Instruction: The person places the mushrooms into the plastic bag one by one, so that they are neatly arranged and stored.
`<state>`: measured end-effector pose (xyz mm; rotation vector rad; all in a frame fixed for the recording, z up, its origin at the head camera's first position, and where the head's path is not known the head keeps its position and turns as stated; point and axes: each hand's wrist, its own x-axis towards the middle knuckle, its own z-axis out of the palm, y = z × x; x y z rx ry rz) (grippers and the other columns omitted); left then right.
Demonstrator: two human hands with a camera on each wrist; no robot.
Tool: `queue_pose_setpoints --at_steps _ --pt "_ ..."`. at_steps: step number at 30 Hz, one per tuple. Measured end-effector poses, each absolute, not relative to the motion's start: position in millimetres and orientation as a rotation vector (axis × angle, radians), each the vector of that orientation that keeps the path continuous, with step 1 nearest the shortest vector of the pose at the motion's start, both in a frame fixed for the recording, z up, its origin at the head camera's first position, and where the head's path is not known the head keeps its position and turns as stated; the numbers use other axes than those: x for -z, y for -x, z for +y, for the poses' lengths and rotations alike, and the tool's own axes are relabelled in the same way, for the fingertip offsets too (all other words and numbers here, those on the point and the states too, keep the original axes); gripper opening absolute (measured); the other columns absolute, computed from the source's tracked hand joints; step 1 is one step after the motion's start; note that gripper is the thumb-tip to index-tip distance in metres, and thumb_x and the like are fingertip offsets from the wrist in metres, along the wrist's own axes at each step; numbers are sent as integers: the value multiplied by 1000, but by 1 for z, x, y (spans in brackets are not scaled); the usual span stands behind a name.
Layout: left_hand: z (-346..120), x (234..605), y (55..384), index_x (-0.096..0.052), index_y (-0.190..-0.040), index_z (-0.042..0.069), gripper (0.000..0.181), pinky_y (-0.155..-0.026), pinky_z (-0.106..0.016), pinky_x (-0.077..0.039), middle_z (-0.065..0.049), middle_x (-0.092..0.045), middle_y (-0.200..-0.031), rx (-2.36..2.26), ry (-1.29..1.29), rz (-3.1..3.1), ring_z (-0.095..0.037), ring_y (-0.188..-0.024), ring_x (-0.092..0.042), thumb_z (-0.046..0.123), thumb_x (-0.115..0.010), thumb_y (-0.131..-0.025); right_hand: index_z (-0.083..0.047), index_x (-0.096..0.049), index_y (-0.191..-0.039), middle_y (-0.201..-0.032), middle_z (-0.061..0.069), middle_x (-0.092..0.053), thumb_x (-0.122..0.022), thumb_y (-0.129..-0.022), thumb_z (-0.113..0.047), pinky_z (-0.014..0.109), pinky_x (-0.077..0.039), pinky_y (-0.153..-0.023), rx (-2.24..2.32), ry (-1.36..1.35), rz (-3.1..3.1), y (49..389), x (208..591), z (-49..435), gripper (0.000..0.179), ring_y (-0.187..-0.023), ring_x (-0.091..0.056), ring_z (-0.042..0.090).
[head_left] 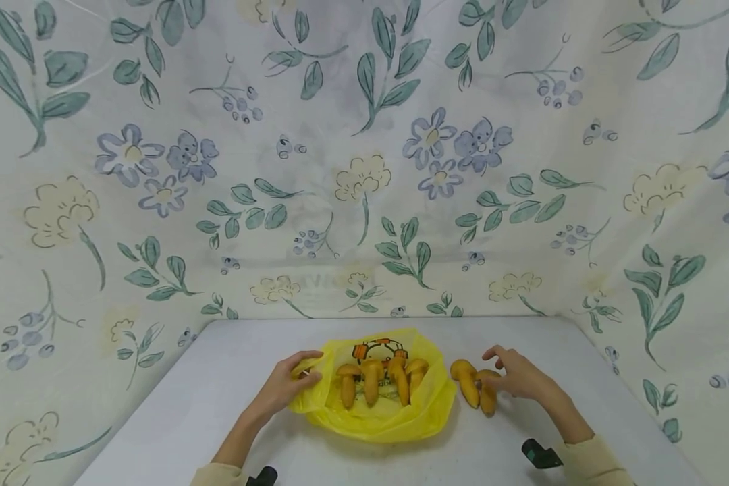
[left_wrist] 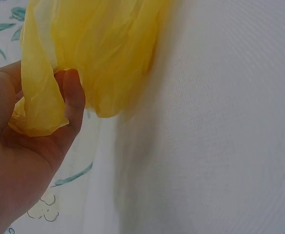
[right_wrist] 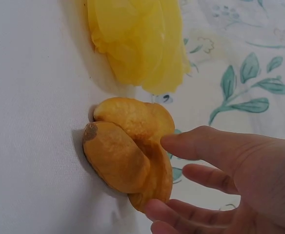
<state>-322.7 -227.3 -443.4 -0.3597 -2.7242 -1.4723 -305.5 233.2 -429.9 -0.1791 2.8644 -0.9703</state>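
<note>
Bag [head_left: 395, 426] gripped at its edge in my left hand [head_left: 284, 386], four mushrooms [head_left: 372, 383] within its rim, two more mushrooms [head_left: 466, 383] just beside it, my right hand [head_left: 522, 379] at the outer one [head_left: 489, 401], fingers [right_wrist: 207, 178] loosely parted.

Nothing I can read for sure from here. Dark lettering [head_left: 384, 383] on yellow bag [head_left: 389, 430], below orange-and-black printed figure [head_left: 360, 352], half hidden behind mushrooms [head_left: 372, 383] (too small, letters escape me). Faint letter-like marks [head_left: 340, 279] on patterned cloth [head_left: 401, 206], behind bag, too washed-out to make out.
</note>
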Motion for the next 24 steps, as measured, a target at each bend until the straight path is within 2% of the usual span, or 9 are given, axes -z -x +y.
queue_pose_setpoints --at_steps 7,24 --pt "-228 441 324 -58 -133 15 43 -75 -20 -48 -13 -58 -134 1450 360 -2733 -17 -92 -55 25 -68 -92 -3 -53 -126 -113 21 -58 -74 -85 -25 36 -55 -67 965 209 2858 306 428 231 51 -84 -57 24" --pt "-227 445 325 -59 -133 15 43 -76 -20 -49 -14 -56 -138 1440 363 -2742 -18 -94 -56 26 -68 -93 0 -52 -127 -108 20 -59 -73 -85 -24 34 -54 -64 940 224 2847 304 430 231 53 -79 -55 21"
